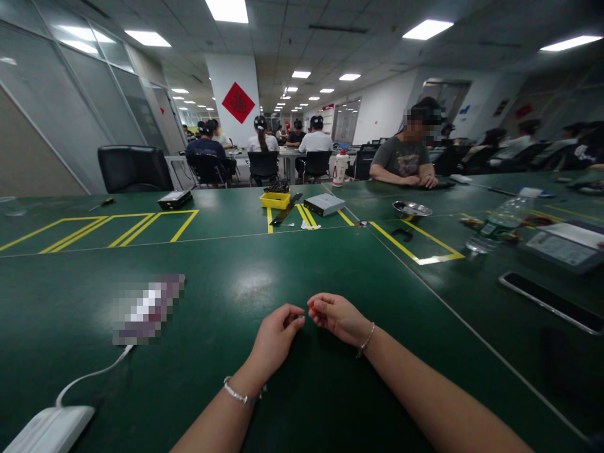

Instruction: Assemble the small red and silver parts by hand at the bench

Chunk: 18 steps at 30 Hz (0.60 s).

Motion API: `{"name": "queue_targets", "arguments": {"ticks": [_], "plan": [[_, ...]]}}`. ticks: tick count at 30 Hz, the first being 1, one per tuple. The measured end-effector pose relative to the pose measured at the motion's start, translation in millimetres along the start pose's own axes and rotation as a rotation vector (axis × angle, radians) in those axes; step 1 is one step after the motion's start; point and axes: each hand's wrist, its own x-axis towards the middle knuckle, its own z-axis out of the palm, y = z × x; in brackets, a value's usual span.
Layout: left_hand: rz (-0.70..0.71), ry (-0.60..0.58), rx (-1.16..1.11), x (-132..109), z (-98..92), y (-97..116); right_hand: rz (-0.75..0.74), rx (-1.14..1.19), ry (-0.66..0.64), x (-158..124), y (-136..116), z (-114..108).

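Observation:
Over the green table, my left hand and my right hand face each other, fingertips close together with a narrow gap. A small orange piece shows between the thumb and fingers of my right hand; its kind is too small to tell. My left hand is closed in a pinch, and whatever it holds, if anything, cannot be made out. Each wrist wears a bracelet.
At left lie a blurred-out phone-like device on a white cable and a white power bank. Farther back are a yellow tray, a metal bowl, a bottle and a dark phone. A person sits across.

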Motion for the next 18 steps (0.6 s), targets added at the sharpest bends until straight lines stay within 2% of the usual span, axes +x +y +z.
{"name": "queue_targets", "arguments": {"ticks": [7,13,18], "plan": [[0.064,-0.046,0.035,-0.8,2.3,-0.5,-0.082,0.072,0.104,2.0,2.9,0.8],[0.020,0.004,0.020,-2.6,-1.0,5.9,-0.042,0.018,0.107,0.8,0.8,2.9],[-0.022,0.026,-0.016,-1.6,-1.6,5.1,-0.028,-0.006,0.051,0.8,-0.1,3.4]]}}
